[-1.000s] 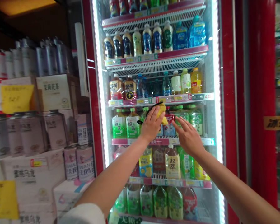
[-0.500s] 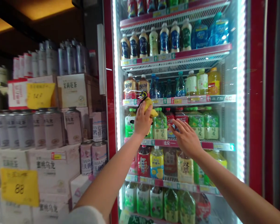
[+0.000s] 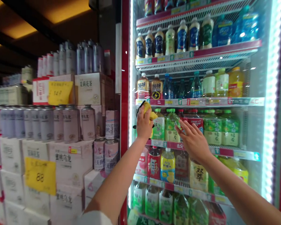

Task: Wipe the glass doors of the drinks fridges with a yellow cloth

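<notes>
My left hand [image 3: 144, 125] is closed around a yellow cloth [image 3: 150, 112] with a black edge. It holds the cloth up at the left side of a lit drinks fridge, in front of a green tea bottle [image 3: 158, 126]. My right hand [image 3: 194, 139] is stretched out with fingers apart and nothing in it, in front of the same shelf, nearest a green-labelled bottle [image 3: 172, 126]. Faint reflections suggest a glass door before the bottles; whether the right palm touches it I cannot tell.
A red frame [image 3: 125, 62] borders the fridge on the left. Beside it stand stacked white cartons [image 3: 65, 162] with grey cans [image 3: 71, 123] on top and a yellow price sign [image 3: 40, 176]. More fridge shelves [image 3: 199, 101] hold rows of bottles.
The view has turned left, so fridge and cartons sit farther right. Against the bottles, my left hand and the cloth have moved left towards the fridge's frame. My right hand has shifted slightly left too.
</notes>
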`<state>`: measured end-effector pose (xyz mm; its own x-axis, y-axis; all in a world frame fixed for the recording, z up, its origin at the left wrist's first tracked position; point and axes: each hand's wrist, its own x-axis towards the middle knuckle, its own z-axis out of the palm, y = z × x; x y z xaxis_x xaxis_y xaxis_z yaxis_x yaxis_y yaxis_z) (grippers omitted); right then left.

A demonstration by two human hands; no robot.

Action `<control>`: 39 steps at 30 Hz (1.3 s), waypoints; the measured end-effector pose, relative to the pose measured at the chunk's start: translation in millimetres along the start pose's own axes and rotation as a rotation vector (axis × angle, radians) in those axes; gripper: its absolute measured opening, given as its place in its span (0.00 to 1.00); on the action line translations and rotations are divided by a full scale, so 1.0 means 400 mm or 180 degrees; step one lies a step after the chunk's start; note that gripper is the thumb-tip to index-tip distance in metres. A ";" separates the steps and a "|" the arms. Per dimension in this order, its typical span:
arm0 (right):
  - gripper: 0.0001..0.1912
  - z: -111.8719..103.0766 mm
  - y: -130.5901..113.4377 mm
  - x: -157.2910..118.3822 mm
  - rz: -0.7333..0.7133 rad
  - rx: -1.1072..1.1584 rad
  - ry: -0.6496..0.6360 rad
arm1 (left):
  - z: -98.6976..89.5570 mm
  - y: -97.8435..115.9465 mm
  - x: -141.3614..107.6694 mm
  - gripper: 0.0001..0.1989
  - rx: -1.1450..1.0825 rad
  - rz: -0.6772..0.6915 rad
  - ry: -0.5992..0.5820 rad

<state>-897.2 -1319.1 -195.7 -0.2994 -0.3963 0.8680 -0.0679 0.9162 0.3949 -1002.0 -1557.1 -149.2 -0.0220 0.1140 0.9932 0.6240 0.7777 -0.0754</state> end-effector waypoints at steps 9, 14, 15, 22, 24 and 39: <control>0.29 0.017 -0.003 -0.028 -0.0056 -0.0027 0.0110 | -0.042 -0.119 -0.072 0.30 0.0100 0.0252 -0.0365; 0.28 -0.007 -0.017 -0.028 -0.0083 -0.0208 -0.0046 | -0.067 -0.180 -0.100 0.32 -0.0026 -0.0456 0.0065; 0.28 -0.010 -0.023 -0.027 -0.0081 -0.0223 -0.0030 | -0.071 -0.186 -0.140 0.33 -0.0018 -0.0477 0.0027; 0.29 0.010 -0.093 0.009 -0.0250 -0.0455 -0.0087 | -0.101 -0.266 -0.188 0.32 0.0017 -0.0166 -0.0298; 0.28 0.015 -0.104 0.019 -0.0206 -0.0548 -0.0150 | -0.100 -0.286 -0.110 0.31 0.0004 -0.0284 -0.0094; 0.31 0.005 -0.113 0.005 -0.0166 -0.0379 -0.0259 | -0.072 -0.276 0.106 0.27 -0.0247 -0.0183 0.0179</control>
<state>-896.6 -1361.3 -212.5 -0.3748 -0.4327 0.8199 0.0264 0.8791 0.4760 -1049.4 -1656.0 -96.2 -0.0169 0.0340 0.9993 0.6818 0.7314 -0.0134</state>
